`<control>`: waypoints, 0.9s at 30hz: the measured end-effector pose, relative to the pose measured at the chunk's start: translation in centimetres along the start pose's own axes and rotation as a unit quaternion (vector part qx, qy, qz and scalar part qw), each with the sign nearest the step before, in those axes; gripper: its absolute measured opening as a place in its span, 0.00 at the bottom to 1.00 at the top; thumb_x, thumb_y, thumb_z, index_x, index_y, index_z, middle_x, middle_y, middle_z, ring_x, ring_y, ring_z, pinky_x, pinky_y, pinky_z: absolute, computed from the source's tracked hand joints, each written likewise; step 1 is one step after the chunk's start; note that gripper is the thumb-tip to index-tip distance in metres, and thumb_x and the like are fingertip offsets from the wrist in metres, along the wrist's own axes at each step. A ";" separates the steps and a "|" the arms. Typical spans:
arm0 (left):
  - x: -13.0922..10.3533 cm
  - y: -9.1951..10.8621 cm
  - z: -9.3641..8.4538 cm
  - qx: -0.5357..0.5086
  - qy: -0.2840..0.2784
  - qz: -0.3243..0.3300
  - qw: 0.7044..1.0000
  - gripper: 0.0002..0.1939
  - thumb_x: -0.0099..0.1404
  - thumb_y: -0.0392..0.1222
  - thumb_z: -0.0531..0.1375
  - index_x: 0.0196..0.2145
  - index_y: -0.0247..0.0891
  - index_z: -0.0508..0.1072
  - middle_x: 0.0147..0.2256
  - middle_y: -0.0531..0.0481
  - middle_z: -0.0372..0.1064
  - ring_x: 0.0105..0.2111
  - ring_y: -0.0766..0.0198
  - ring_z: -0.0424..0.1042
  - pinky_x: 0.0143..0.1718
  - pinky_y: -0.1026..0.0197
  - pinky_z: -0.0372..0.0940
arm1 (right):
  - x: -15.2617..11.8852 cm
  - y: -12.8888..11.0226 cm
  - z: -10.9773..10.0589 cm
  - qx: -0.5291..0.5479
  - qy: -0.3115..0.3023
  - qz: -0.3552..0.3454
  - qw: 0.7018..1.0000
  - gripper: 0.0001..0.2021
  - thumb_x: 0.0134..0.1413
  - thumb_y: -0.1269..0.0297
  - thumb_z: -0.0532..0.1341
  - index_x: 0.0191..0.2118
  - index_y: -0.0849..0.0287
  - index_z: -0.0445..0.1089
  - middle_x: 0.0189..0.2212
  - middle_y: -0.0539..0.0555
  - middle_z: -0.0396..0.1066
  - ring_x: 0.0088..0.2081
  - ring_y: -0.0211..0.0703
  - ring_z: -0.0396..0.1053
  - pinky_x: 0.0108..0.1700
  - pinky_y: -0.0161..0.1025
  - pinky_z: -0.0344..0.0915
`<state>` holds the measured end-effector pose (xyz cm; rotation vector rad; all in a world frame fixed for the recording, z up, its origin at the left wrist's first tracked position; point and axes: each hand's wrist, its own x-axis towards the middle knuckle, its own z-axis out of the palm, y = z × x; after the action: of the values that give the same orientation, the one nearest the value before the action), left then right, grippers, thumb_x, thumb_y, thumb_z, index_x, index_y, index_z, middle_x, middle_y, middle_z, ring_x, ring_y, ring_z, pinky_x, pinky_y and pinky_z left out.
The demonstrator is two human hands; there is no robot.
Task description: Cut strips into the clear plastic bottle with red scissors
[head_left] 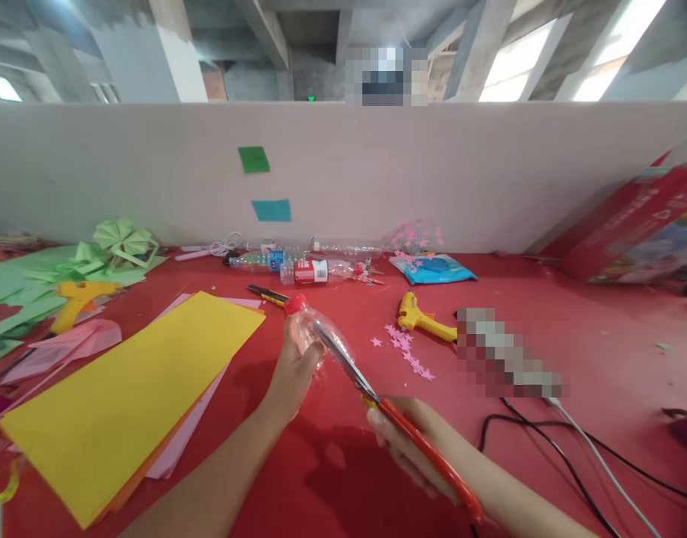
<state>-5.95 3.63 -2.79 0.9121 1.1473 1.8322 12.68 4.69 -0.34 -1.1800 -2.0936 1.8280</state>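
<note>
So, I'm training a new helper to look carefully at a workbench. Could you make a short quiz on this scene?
1. What does the right hand hold?
A) a glue gun
B) the scissors
C) a roll of tape

2. True or false: the bottle in the left hand has a blue cap.

3. Fill in the colour: of the two coloured pieces on the pale partition, the upper piece is ____.

Key: 1 B; 2 false, it is red; 3 green.
</note>
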 end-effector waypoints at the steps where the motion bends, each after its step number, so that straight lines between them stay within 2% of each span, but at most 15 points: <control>1: 0.0 0.1 0.1 0.003 0.003 0.002 1.000 0.16 0.55 0.39 0.62 0.42 0.44 0.66 0.39 0.48 0.70 0.45 0.56 0.70 0.49 0.53 0.62 | 0.0 0.0 0.0 -0.004 -0.002 -0.002 1.000 0.27 0.50 0.33 0.51 0.24 0.55 0.54 0.09 0.38 0.47 0.11 0.28 0.46 0.13 0.27 0.45; 7: 0.0 0.2 0.1 0.023 0.004 0.012 1.000 0.16 0.55 0.40 0.63 0.41 0.44 0.66 0.39 0.48 0.71 0.45 0.54 0.70 0.47 0.53 0.63 | -0.2 -0.3 -0.1 -0.015 -0.010 0.001 1.000 0.28 0.49 0.31 0.49 0.24 0.55 0.54 0.09 0.39 0.49 0.11 0.29 0.47 0.14 0.28 0.46; 15: 0.1 0.4 0.0 0.019 -0.007 0.033 0.999 0.17 0.55 0.41 0.64 0.42 0.44 0.65 0.39 0.48 0.70 0.43 0.56 0.70 0.47 0.54 0.63 | 0.0 -0.1 -0.1 -0.051 0.015 -0.006 0.999 0.30 0.47 0.29 0.49 0.24 0.55 0.54 0.10 0.39 0.48 0.11 0.28 0.47 0.14 0.28 0.45; 20: -0.1 0.3 0.4 0.017 -0.051 0.034 0.998 0.16 0.56 0.43 0.64 0.41 0.43 0.66 0.38 0.47 0.71 0.43 0.54 0.70 0.47 0.53 0.62 | -0.3 -0.1 -0.2 -0.021 -0.002 -0.008 1.000 0.29 0.50 0.31 0.49 0.24 0.56 0.55 0.10 0.39 0.49 0.12 0.29 0.47 0.15 0.28 0.46; 27: -0.2 0.3 0.5 0.028 -0.046 0.026 0.998 0.17 0.55 0.43 0.64 0.42 0.43 0.65 0.35 0.49 0.70 0.41 0.55 0.70 0.46 0.53 0.61 | -0.3 -0.1 -0.1 0.002 0.002 0.006 1.000 0.28 0.50 0.33 0.51 0.24 0.56 0.55 0.08 0.39 0.49 0.11 0.28 0.46 0.14 0.27 0.44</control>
<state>-5.52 3.52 -2.37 1.0553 1.1320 1.7885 12.89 4.61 -0.07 -1.1970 -2.0846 1.8319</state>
